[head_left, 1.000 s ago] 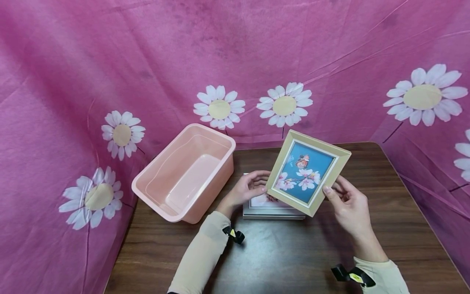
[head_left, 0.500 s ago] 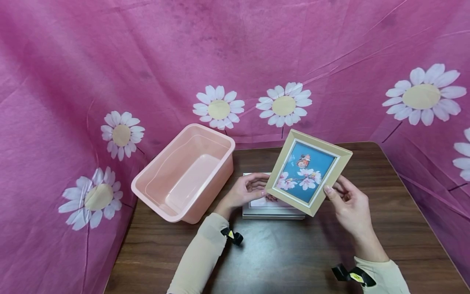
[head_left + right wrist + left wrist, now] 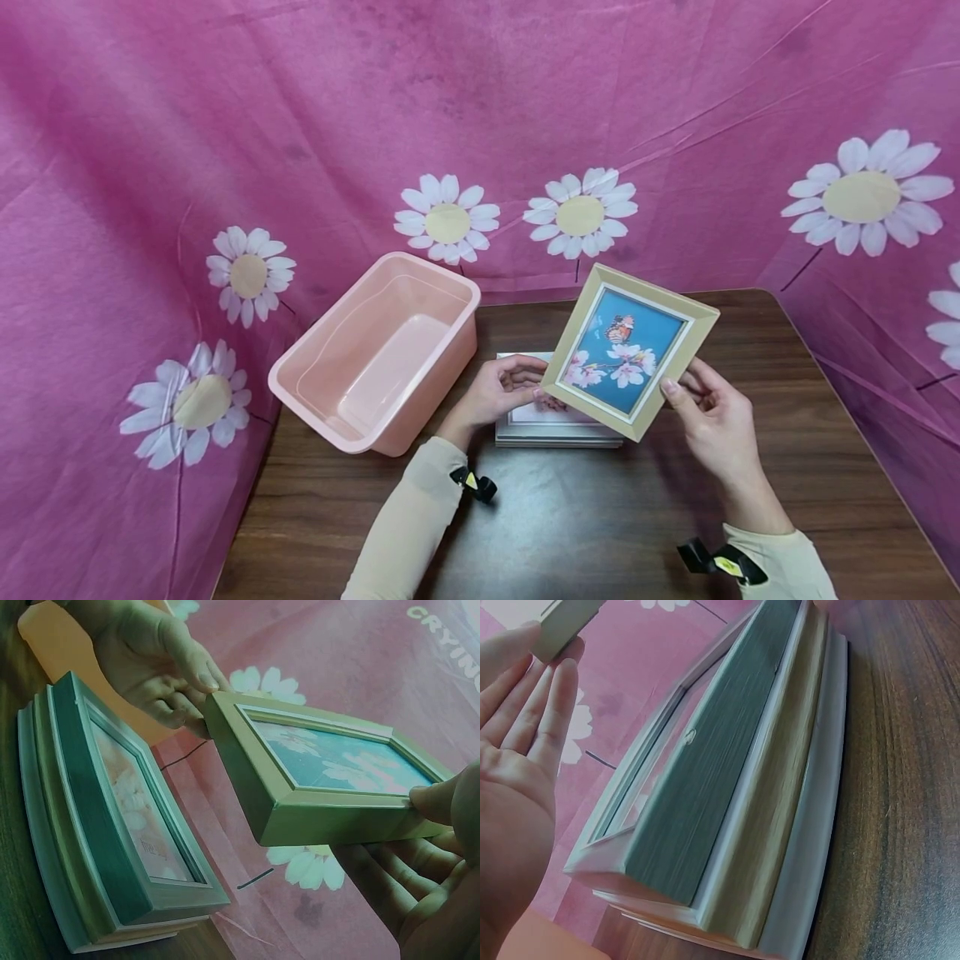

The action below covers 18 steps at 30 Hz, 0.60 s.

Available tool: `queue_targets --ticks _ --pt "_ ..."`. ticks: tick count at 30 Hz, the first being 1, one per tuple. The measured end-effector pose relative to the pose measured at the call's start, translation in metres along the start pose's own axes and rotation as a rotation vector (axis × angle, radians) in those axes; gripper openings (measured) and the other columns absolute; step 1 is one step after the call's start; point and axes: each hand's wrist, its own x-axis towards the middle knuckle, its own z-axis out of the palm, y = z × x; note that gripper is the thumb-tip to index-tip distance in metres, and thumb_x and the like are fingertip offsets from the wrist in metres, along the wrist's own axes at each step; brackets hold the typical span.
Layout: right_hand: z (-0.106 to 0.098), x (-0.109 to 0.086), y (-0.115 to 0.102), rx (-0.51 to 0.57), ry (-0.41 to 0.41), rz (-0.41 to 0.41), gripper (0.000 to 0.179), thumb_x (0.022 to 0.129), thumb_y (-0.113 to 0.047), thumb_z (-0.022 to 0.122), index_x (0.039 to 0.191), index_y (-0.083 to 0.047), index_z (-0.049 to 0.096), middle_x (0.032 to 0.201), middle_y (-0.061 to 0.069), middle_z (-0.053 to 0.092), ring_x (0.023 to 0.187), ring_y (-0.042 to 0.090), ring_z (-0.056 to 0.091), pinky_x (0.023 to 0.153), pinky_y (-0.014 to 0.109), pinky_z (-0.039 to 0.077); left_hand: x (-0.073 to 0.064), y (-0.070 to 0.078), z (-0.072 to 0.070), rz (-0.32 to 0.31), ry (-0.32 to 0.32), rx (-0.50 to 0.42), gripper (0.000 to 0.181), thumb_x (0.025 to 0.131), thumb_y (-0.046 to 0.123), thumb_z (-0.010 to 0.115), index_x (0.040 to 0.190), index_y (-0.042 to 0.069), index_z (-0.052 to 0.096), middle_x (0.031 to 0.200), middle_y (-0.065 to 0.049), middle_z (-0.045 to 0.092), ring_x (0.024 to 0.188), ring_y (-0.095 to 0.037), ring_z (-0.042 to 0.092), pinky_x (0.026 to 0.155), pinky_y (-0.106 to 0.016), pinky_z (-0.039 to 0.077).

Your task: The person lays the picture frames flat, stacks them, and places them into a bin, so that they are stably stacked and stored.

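Observation:
A picture frame (image 3: 628, 353) with a beige border and a blue print of a butterfly and pink-white blossoms is held up, tilted, between both hands. My left hand (image 3: 491, 393) pinches its left corner, thumb at the edge and fingers beneath. My right hand (image 3: 722, 425) grips the opposite side, thumb on the front border, fingers behind. Below lies a stack of picture frames (image 3: 558, 435), partly hidden by the held one. In the left wrist view, the topmost grey-green frame (image 3: 712, 780) rests on a wood-toned frame (image 3: 780, 795) and a pale one.
A pink plastic tub (image 3: 375, 354) with nothing in it stands on the left of the brown wooden table (image 3: 570, 533). Behind and at the sides hangs a magenta cloth (image 3: 525, 100) printed with white daisies. Black straps (image 3: 474, 483) sit on the wrists.
Almost nothing differs. The held picture frame has shifted very slightly to the right, and the left wrist has moved slightly left.

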Motion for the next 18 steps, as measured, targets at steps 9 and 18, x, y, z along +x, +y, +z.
queue_targets --ticks 9,18 --pt "0.0016 0.0012 0.0032 0.065 -0.018 0.026 0.04 0.1 0.011 0.065 0.139 0.016 0.061 0.108 -0.025 0.077 0.093 -0.009 0.075 0.082 0.008 0.059 -0.0035 -0.0009 0.0001 0.011 0.06 0.023 0.039 0.096 -0.014 0.068 0.133 -0.02 0.061 0.123 -0.044 0.068 0.103 0.0 0.073 0.091 -0.02 0.062" --pt "0.0067 0.0032 0.0027 0.307 0.013 0.068 0.051 0.092 0.02 0.067 0.129 -0.014 0.072 0.104 -0.011 0.081 0.09 0.0 0.078 0.082 0.011 0.061 -0.0087 -0.0016 -0.0015 0.038 0.12 0.041 0.035 0.096 -0.015 0.067 0.13 -0.021 0.063 0.122 -0.045 0.068 0.1 0.001 0.073 0.088 -0.019 0.062"
